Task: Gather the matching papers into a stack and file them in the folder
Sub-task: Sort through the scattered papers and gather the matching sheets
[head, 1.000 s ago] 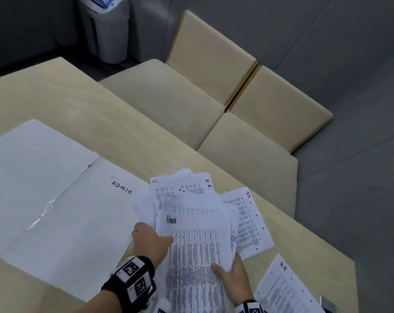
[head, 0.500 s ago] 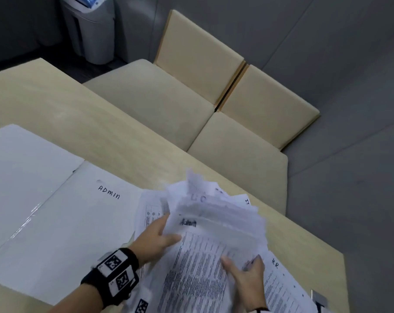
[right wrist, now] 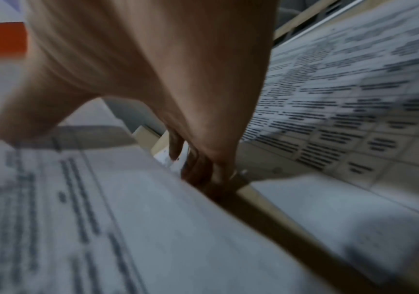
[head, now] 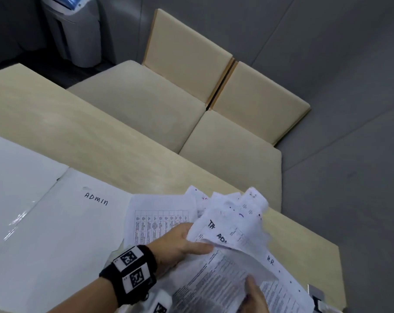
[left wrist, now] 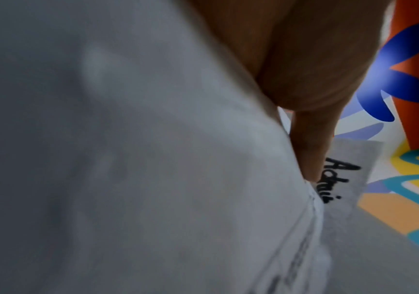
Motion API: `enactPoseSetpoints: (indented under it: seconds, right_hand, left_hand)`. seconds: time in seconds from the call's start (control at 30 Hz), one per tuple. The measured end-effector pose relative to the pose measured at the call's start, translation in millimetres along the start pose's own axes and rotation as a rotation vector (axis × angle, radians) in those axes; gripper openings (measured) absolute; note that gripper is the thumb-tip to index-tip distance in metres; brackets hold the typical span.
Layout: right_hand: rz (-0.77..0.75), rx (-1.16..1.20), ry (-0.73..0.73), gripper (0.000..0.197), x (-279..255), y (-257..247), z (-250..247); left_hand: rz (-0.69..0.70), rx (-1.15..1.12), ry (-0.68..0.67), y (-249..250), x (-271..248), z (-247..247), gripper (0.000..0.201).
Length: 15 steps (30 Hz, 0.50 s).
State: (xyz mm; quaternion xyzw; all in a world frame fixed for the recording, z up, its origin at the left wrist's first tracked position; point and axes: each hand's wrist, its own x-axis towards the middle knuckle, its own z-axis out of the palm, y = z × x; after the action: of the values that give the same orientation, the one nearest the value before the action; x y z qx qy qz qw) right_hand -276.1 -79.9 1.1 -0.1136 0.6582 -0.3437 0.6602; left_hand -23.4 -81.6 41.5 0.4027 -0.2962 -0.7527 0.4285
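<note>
A pale wooden table [head: 83, 123] fills the foreground of a grey-walled room. At its near edge, the right hand [head: 255, 297] rests on a printed sheet [head: 214, 281], thumb on top; how far its fingers curl beneath cannot be told from the head view, though the right wrist camera shows fingertips [right wrist: 198, 169] tucked down at the sheet's edge against the table. Just beyond, the left hand [head: 182, 242] pinches a lifted bundle of papers [head: 234, 220], thumb over the top and fingers underneath; the left wrist camera shows a finger [left wrist: 309, 147] pressed beside a page headed "Admin" [left wrist: 339, 179]. A second ago the pile lay flat under both hands with an "Admin" page on top; now the upper sheets are raised and curling, exposing a page marked "HR" [head: 270, 260] and a table-printed sheet [head: 159, 222] lying flat to the left. That suggests sorting is under way, with nothing yet filed: the open folder [head: 55, 233], lettered "ADMIN", lies bare to the left, touching the loose papers' edge. Farther off, two beige chairs [head: 187, 64] stand pushed up against the table, and a grey bin [head: 76, 30] sits in the far corner.
</note>
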Motion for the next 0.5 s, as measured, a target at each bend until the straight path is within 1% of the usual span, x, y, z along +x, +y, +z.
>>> enactPoseSetpoints:
  seconds: [0.03,0.07,0.1,0.13,0.17,0.2,0.23,0.27,0.3,0.37,0.4,0.43,0.47,0.5]
  right_hand:
    - [-0.021,0.006,0.032,0.096,18,7,-18]
    - [-0.046,0.005,0.003,0.097,34,14,-33]
    - [-0.085,-0.022,-0.013,0.099,29,14,-35]
    - [-0.102,-0.053,0.034,0.098,26,12,-34]
    - [-0.104,-0.078,0.055,0.093,27,8,-33]
    - [-0.111,-0.136,0.078,0.088,10,-3,-15]
    - [-0.128,-0.208,0.081,0.086,4,-11,-8]
    - [-0.121,-0.219,0.089,0.087,8,-16,-9]
    - [-0.061,-0.228,0.103,0.088,11,-19,-9]
    - [0.02,-0.25,0.143,0.09,18,-19,-13]
    - [0.061,-0.199,0.163,0.084,21,-19,-12]
    - [0.081,-0.126,0.157,0.073,24,-20,-10]
    - [0.08,-0.068,0.151,0.06,34,-19,-12]
    - [0.076,-0.027,0.12,0.049,33,-23,-7]
  left_hand:
    - [0.009,-0.006,-0.024,2,3,4,0.036]
    - [0.022,0.002,-0.036,4,7,6,0.037]
    - [0.036,0.029,-0.041,6,10,7,0.038]
    - [0.055,0.095,-0.02,6,16,6,0.038]
    - [0.074,0.192,0.024,7,22,4,0.037]
    - [0.083,0.316,0.09,5,30,0,0.036]
    - [0.07,0.454,0.163,3,37,-5,0.036]
    - [0.046,0.603,0.259,0,44,-12,0.041]
    - [0.023,0.745,0.396,-4,49,-21,0.048]
    - [-0.015,0.973,0.769,-11,53,-42,0.059]
    - [-0.067,1.027,0.93,-14,53,-53,0.064]
    - [-0.149,1.041,1.037,-16,50,-63,0.071]
    - [-0.244,1.046,1.089,-18,46,-71,0.079]
    - [-0.327,1.068,1.107,-21,42,-76,0.087]
